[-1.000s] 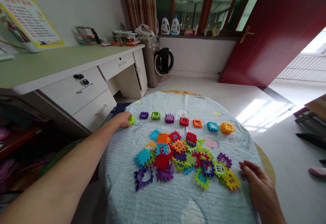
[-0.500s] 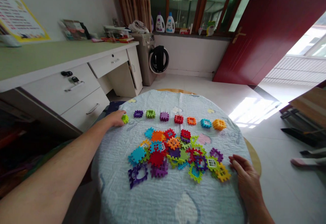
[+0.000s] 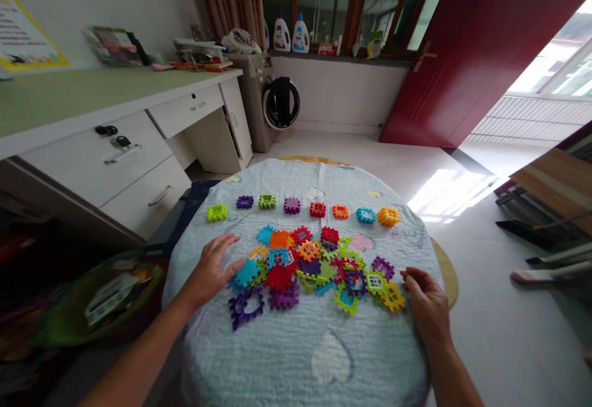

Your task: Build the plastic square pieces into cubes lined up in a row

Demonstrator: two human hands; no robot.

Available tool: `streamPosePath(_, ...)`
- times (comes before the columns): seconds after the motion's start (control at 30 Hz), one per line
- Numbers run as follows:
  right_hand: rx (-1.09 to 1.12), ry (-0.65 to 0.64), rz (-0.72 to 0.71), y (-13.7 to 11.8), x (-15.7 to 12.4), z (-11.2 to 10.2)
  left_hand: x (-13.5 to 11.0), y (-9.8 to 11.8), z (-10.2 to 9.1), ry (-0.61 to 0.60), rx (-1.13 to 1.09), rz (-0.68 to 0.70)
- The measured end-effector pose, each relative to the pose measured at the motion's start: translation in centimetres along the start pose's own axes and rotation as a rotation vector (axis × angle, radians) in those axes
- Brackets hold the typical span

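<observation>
A pile of coloured plastic interlocking tiles [image 3: 314, 268] lies in the middle of a round table covered by a pale blue quilted cloth [image 3: 296, 345]. Behind it runs a row of several assembled small blocks, from a lime green block [image 3: 217, 212] at the left end to an orange-yellow block [image 3: 388, 216] at the right. My left hand [image 3: 210, 269] rests open on the cloth, fingers spread, its thumb against a teal tile [image 3: 246, 273]. My right hand [image 3: 424, 304] lies at the pile's right edge, fingers curled, touching a yellow tile [image 3: 393, 296].
A white desk with drawers [image 3: 106, 142] stands to the left, a green bag [image 3: 92, 302] on the floor below it. A small washing machine [image 3: 272, 98] stands by the far wall under a window sill with detergent bottles [image 3: 289, 32]. A red door [image 3: 476, 49] is open at right.
My left hand let go of the lime green block at the row's left end and drew back to the left side of the pile. The view shifted down and right.
</observation>
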State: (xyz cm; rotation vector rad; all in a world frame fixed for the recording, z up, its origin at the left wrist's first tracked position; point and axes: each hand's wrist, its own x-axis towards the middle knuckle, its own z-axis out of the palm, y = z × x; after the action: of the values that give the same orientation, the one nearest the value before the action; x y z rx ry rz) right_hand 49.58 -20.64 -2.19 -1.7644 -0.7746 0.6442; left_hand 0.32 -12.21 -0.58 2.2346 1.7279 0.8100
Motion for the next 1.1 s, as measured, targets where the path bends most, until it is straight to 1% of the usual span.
streamPosePath(0.07, -0.029, -0.012, -0.02, -0.1, -0.2, 0.2, -1.6, 0.9, 1.0, 0.002, -0.086, -0.062)
streamPosePath(0.13, -0.072, -0.026, -0.043, -0.2, -0.4, 0.3, -2.1, 1.5, 1.7, 0.009, -0.141, -0.1)
streamPosePath(0.2, -0.118, -0.051, -0.071, -0.2, -0.5, 0.4, -2.1, 2.0, 2.1, 0.016, -0.158, -0.111)
streamPosePath(0.33, -0.235, -0.131, -0.168, -0.2, -0.8, 0.6, -1.7, 2.3, 2.5, 0.021, -0.109, -0.087)
streamPosePath(0.47, -0.326, -0.136, -0.246, -0.2, -0.8, 0.6, -1.8, 2.1, 2.7, 0.035, -0.087, -0.061)
streamPosePath(0.6, -0.31, -0.182, -0.272, -0.4, -0.9, 0.4, -1.9, 2.0, 2.8, 0.052, -0.084, -0.051)
streamPosePath(0.8, -0.24, -0.318, -0.299, -0.5, -0.8, 0.3, -2.0, 1.8, 2.9, 0.055, -0.075, -0.046)
streamPosePath(0.97, -0.236, -0.344, -0.277, -0.4, -0.6, 0.1, -1.9, 1.8, 2.9, 0.051, -0.065, -0.049)
streamPosePath(1.03, -0.221, -0.374, -0.253, -0.7, -0.5, 0.0, -1.9, 1.8, 2.9, 0.051, -0.071, -0.051)
streamPosePath(1.1, -0.227, -0.372, -0.249, -1.4, -0.4, 0.2, -1.9, 1.8, 2.9, 0.052, -0.082, -0.052)
